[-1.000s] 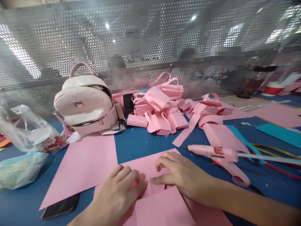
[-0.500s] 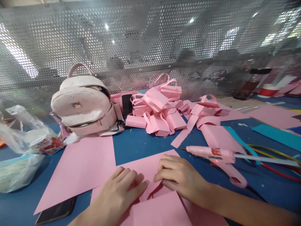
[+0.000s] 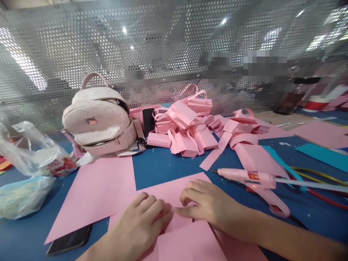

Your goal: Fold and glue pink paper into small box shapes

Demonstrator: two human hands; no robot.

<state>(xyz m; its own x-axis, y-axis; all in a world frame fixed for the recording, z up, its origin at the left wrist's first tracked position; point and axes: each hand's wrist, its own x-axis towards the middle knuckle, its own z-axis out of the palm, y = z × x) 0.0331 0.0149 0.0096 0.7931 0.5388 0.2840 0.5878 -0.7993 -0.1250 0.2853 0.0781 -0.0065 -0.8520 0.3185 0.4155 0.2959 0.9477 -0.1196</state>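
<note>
Folded pink paper [image 3: 190, 241] lies low in front of me, on top of a flat pink sheet [image 3: 174, 188]. My left hand [image 3: 144, 221] is closed at its left edge, fingers curled and thumb on the fold. From the right, my right hand [image 3: 203, 206] is closed on the same paper, its fingers bent and its thumb reaching to the left thumb. Both thumb tips nearly meet over the fold. Just what the fingertips pinch is partly hidden. To the right of my right hand rests a pink glue gun [image 3: 258, 179] with a clear glue stick in it.
A pile of small pink paper bags [image 3: 187, 127] stands behind my hands. Left of it is a pale pink backpack [image 3: 100, 123]. Another pink sheet [image 3: 100, 195] partly covers a phone [image 3: 72, 239]. Plastic bags [image 3: 25, 195] lie far left, blue paper strips [image 3: 323, 156] right. A perforated metal screen [image 3: 168, 47] closes the back.
My right thumb has stretched left toward my left thumb, and the raised paper flap between the hands now lies lower. The whole view has shifted slightly.
</note>
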